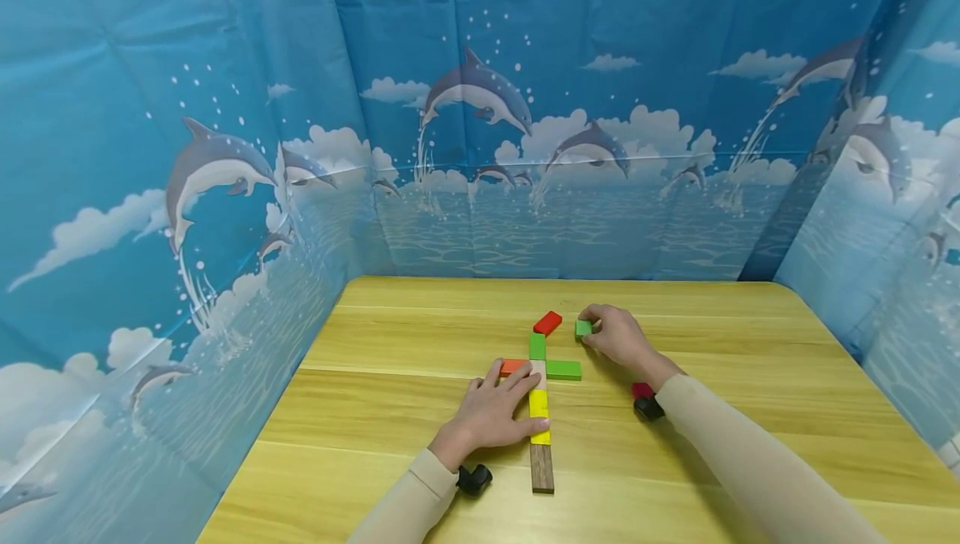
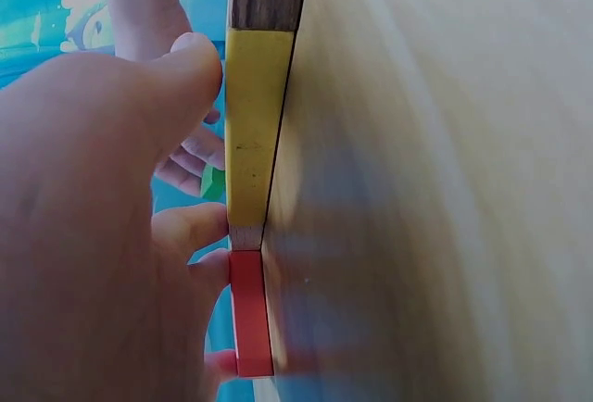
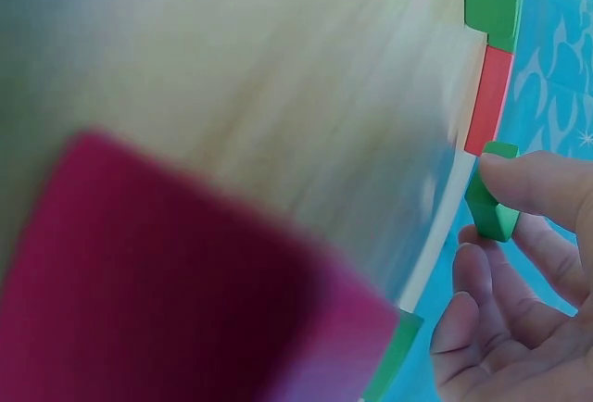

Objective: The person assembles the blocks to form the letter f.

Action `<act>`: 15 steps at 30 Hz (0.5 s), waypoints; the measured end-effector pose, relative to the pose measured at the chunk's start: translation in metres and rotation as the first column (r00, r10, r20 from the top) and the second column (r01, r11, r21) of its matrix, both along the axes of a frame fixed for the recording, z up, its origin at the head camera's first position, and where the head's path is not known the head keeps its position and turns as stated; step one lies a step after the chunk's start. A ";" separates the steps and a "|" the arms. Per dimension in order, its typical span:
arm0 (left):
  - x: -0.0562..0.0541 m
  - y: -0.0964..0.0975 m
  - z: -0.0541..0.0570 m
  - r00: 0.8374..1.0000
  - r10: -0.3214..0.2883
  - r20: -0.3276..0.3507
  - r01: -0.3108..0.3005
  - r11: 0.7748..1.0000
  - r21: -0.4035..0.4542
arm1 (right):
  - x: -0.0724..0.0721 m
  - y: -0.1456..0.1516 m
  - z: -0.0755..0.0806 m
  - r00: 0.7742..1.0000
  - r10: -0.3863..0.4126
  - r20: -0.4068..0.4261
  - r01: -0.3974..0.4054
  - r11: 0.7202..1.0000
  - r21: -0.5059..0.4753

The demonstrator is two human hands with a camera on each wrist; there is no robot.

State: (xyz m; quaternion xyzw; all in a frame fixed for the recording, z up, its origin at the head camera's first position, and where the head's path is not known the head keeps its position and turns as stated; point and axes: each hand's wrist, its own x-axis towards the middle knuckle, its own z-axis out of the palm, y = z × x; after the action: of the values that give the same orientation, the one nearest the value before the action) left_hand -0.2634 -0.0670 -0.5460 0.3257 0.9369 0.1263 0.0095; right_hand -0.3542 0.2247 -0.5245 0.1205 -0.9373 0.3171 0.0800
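My right hand point(image 1: 617, 336) pinches a small green block point(image 1: 583, 329) between thumb and fingers, at the far part of the table. Just left of it lies a slanted red block point(image 1: 548, 323), near the top of an upright green block point(image 1: 537, 346). My left hand point(image 1: 491, 412) lies with spread fingers over a cross-like row of blocks. Its fingertips rest on the orange-red block point(image 1: 514, 367) and the pale block point(image 1: 538, 374), and its thumb touches the yellow section point(image 1: 539, 404). A dark brown block point(image 1: 542, 469) forms the near end; another green block point(image 1: 564, 371) extends right.
A magenta block point(image 1: 642, 391) lies by my right wrist, looming large and blurred in the right wrist view. The wooden table point(image 1: 360, 411) runs back to a blue dolphin-print curtain point(image 1: 480, 227), which also stands along both sides. A black wrist camera point(image 1: 475, 480) sits under my left wrist.
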 end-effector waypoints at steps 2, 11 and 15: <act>-0.001 -0.001 0.000 1.000 -0.001 -0.002 0.001 1.000 -0.001 | -0.003 -0.001 0.000 1.000 0.000 0.002 0.000 1.000 0.002; -0.001 -0.001 0.000 1.000 -0.003 0.001 0.003 1.000 -0.008 | -0.017 -0.007 0.001 0.999 -0.013 0.035 0.013 1.000 -0.001; -0.003 -0.001 -0.002 1.000 -0.004 -0.004 0.004 1.000 -0.019 | -0.019 -0.008 0.002 0.999 -0.017 0.045 0.017 1.000 0.000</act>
State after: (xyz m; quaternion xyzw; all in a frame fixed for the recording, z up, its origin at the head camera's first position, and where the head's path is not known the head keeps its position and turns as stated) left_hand -0.2661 -0.0679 -0.5479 0.3278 0.9375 0.1167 0.0109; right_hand -0.3735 0.2167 -0.5221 0.1053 -0.9398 0.3191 0.0619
